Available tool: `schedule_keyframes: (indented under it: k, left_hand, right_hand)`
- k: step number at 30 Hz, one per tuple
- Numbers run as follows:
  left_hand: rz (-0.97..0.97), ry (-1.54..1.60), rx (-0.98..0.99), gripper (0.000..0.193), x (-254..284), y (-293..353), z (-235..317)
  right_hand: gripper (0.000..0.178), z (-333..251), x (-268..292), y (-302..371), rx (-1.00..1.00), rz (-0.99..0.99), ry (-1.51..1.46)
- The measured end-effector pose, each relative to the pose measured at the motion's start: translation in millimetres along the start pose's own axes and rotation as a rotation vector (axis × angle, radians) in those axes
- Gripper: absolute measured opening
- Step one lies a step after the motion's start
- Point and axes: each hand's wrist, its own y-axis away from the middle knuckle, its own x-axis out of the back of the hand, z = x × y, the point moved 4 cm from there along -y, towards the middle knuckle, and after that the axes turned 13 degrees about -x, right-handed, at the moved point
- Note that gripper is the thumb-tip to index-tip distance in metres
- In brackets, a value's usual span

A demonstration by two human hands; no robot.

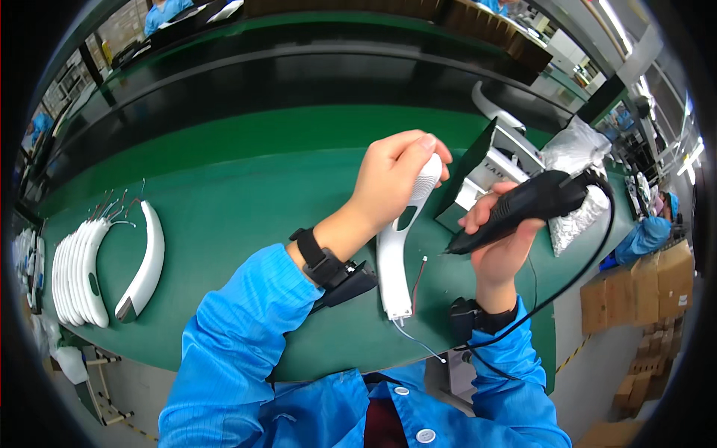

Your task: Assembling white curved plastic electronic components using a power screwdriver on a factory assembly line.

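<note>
My left hand [396,170] is closed round the top end of a white curved plastic housing [393,269]. The housing has a perforated end, a dark oval window and thin wires coming out of its lower end, near the table's front edge. In my right hand [502,254] is a black corded electric screwdriver [523,207], held sideways. Its tip points left, a short way from the housing and apart from it. A black cable [590,261] runs from its rear end down across my right forearm.
On the left of the green table [224,201] lie a row of similar white housings [81,272] and a single one [146,261]. Behind my right hand stand an open metal box [489,172] and a plastic bag of small white parts [573,224]. Cardboard boxes [642,287] are stacked at right.
</note>
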Motion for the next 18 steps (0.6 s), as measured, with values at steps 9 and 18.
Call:
schedule_keyframes:
  k: [9, 18]
  left_hand:
    - [0.003, 0.018, -0.026, 0.032, 4, 5, 4]
    - [-0.036, -0.048, -0.09, 0.034, 3, 6, 1]
  right_hand:
    - [0.092, 25, -46, 27, -0.21, -0.06, -0.11]
    - [0.083, 42, -52, 30, -0.234, -0.15, -0.021]
